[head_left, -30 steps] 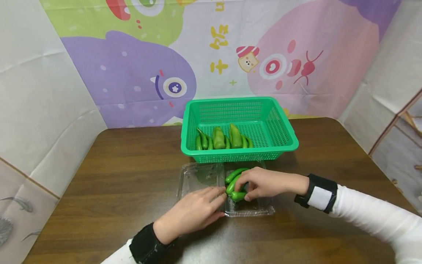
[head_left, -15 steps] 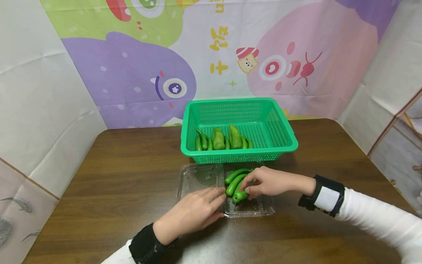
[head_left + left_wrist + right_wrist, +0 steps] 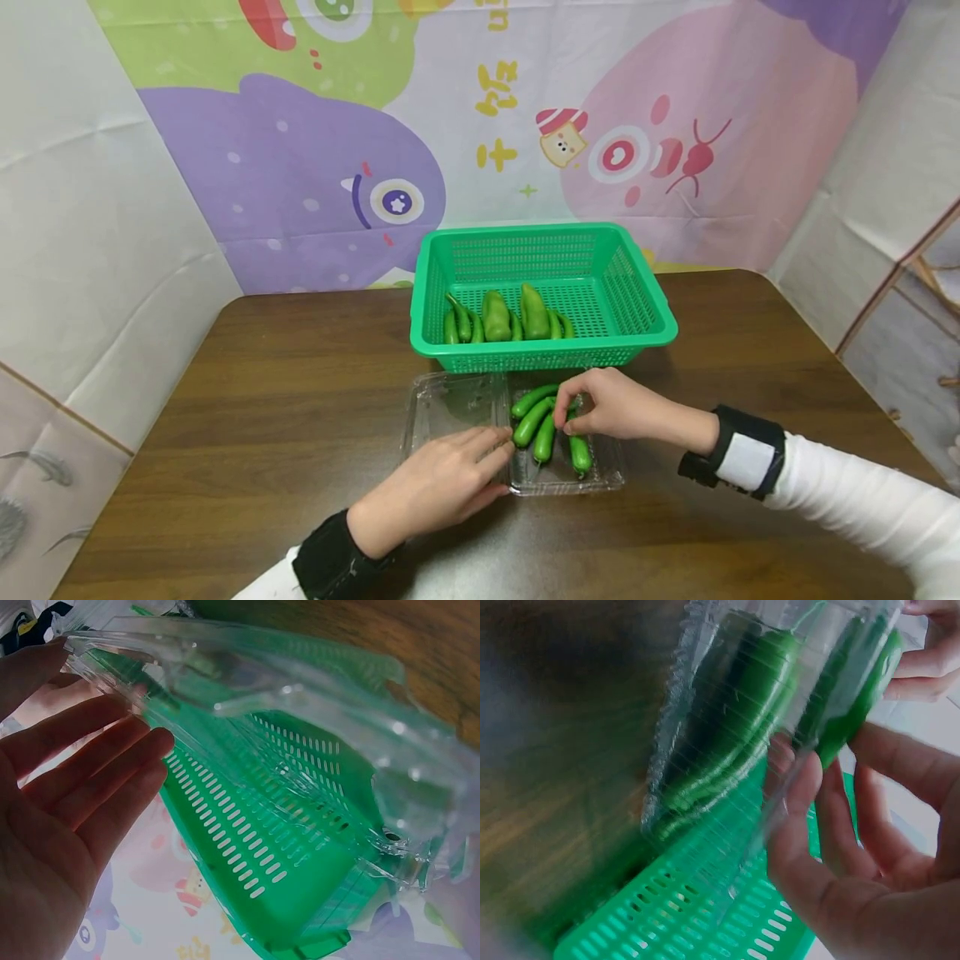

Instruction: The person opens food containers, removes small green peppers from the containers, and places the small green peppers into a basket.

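Note:
In the head view, a clear plastic clamshell box (image 3: pixel 551 483) lies opened out on the table. Several slim green peppers (image 3: pixel 532 423) lie side by side in its right half. My right hand (image 3: pixel 611 404) is over that half, thumb and fingertips pinching the upper end of a green pepper (image 3: pixel 581 454); the right wrist view shows the fingers around this pepper (image 3: pixel 862 697) through the clear plastic. My left hand (image 3: pixel 438 479) rests across the box's lid half (image 3: pixel 457 400), fingertips at the fold. Its fingers (image 3: pixel 112 776) look extended in the left wrist view, thumb touching the box's edge.
Right behind the box stands a green perforated basket (image 3: pixel 543 354), holding thin and thick green peppers (image 3: pixel 497 317) along its near side. A printed cloth (image 3: pixel 300 167) hangs behind the brown wooden table (image 3: pixel 300 400).
My right hand has shifted a little right and away from me. The pepper in it has come apart from its neighbour and now lies further right. My left hand stays put.

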`<state>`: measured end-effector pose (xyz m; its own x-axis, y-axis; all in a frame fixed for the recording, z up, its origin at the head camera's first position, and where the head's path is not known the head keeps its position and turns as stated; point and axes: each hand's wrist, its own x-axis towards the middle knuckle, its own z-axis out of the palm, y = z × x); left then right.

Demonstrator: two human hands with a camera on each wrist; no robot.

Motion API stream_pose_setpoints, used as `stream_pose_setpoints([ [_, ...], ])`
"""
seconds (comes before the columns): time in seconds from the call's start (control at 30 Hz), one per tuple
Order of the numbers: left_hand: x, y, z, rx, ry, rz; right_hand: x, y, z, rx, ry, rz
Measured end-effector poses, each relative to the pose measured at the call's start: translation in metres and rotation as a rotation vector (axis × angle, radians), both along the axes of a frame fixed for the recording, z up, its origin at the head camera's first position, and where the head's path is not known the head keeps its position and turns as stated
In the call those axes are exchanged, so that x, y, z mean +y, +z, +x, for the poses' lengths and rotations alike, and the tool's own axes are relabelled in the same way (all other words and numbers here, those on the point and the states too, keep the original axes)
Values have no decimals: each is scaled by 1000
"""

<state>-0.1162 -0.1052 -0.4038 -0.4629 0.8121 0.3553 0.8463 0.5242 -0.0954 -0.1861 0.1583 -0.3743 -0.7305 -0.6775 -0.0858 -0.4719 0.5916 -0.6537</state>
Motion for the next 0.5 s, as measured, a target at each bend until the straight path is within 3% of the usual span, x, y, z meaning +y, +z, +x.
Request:
stream_pose_setpoints([
  [0.23,0,0,0,5,5,-3,-3,-5,1,-9,-52,-90],
  [0.5,0,0,0,6,3,-3,-8,-7,-3,-136,-146,-121],
])
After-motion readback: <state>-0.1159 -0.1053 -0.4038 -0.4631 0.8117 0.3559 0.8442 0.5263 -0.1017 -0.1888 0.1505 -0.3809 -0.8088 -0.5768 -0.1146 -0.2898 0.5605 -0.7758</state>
